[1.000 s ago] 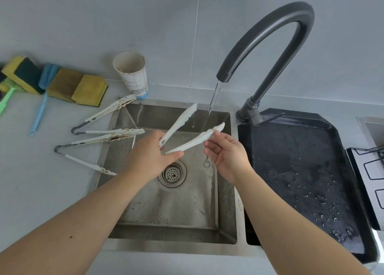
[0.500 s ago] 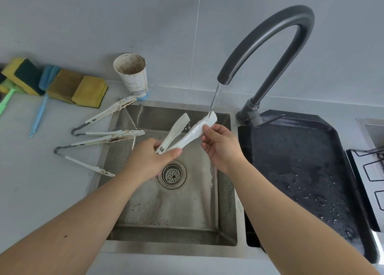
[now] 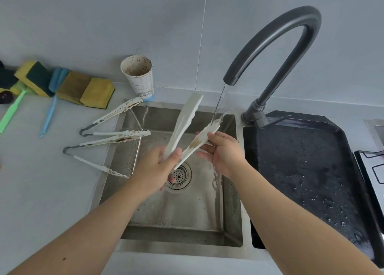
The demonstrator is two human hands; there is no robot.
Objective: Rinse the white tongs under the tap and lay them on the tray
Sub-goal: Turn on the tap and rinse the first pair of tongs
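— Where are the hands?
— Over the sink (image 3: 187,212). The left hand (image 3: 154,168) grips the tongs (image 3: 182,121) at their hinge end, fingers curled round it, just above the drain (image 3: 179,176).
— And the right?
— The right hand (image 3: 224,152) pinches the lower arm between thumb and fingers, beside a brown stain.
— Are the tongs closed?
— No, spread in a V, tips pointing up and away. Water (image 3: 219,100) from the tap (image 3: 276,31) hits the lower arm's tip and splashes.
— The tray?
— The tray (image 3: 307,170) lies just right of the sink, dotted with droplets, apart from the tongs.
— Anything else?
— Left on the tabletop (image 3: 41,181), other tongs (image 3: 112,139), two stained pairs, tips reaching over the sink rim. Farther back, a dirty cup (image 3: 139,77) by the wall, with sponges (image 3: 87,89) to its left.
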